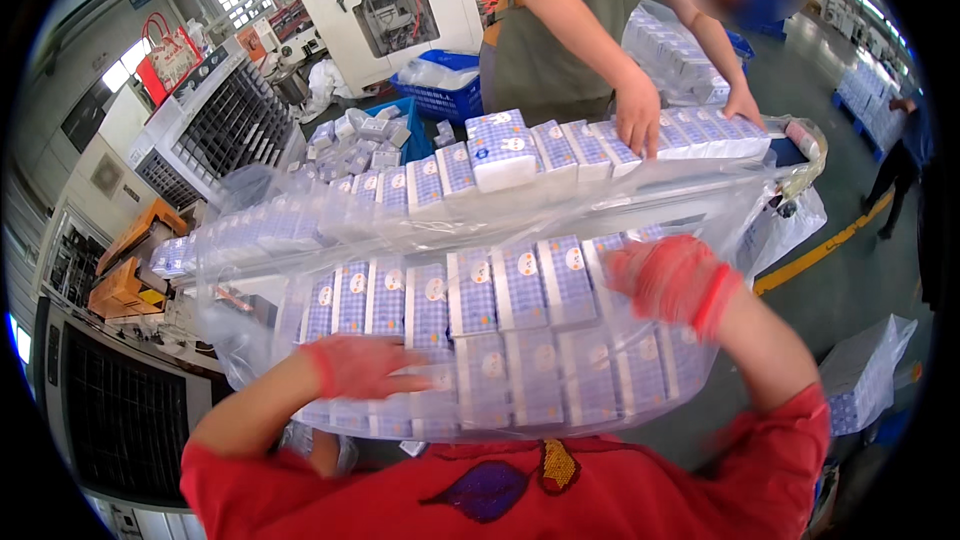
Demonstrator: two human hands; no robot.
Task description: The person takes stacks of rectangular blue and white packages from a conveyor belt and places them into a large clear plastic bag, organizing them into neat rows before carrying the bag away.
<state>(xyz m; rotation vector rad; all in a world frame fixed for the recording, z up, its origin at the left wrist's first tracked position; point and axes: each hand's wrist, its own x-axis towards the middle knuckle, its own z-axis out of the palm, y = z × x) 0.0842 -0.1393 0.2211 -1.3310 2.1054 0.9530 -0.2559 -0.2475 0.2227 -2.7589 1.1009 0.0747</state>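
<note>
Left hand [368,367]: lower centre, fingers out over clear bag [238,338]
Right hand [672,283]: too blurry, can't tell grip
Checked packs [475,292]: snug rows, probably stops tipping

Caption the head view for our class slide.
Red-gloved left hand and right hand over checked packs in clear plastic.

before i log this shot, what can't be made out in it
All in the head view:
- Right hand: finger positions, and whether it touches a pack; motion blur.
- Left hand: fingertips; motion blur.
- Lower row of checked packs: printed details; hazed by the clear plastic bag.
- Co-worker in the apron: head cut off by the top edge.
- Person at far right: partly cut off by the dark lens rim.
</note>
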